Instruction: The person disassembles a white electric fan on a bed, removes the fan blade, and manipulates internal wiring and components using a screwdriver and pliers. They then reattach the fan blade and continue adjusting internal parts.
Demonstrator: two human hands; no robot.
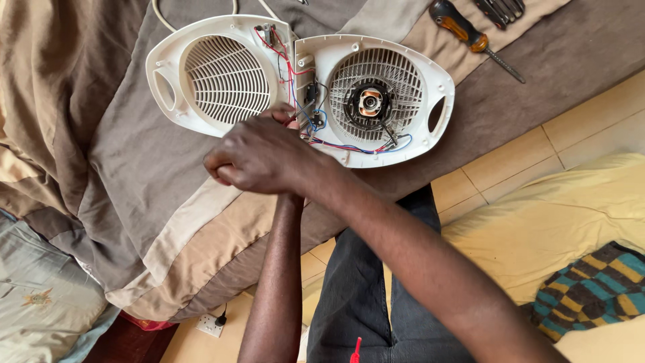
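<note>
The fan heater (299,87) lies opened on the bed in front of me, its two white shell halves side by side like an open book. The left half (215,74) shows the bare grille from inside; the right half (376,97) carries the round motor (369,102) in the middle of its grille, with red, blue and black wires (349,144) running along its lower edge and up the seam between the halves. A white cord (158,15) leaves the top of the left half.

My right hand (259,156) is curled over just below that seam, fingers bent in close together, knuckles up. It covers my left hand, of which I see only the forearm (275,282) coming straight up beneath it, so I cannot tell whether my left fingers are spread or pinching anything. My right fingertips reach the wires at the heater's lower middle edge; whether they pinch a wire I cannot tell.

The heater rests on a brown and tan bedspread (134,175). Beyond its right half, well apart, lies a screwdriver (470,37) with an orange and black handle, and next to it a set of dark tools (502,8) at the picture's top edge. My dark trousers (363,289) show below, over a tiled floor (537,151). To my right is a yellow cushion (557,222) with a checked cloth (594,282) on it.
</note>
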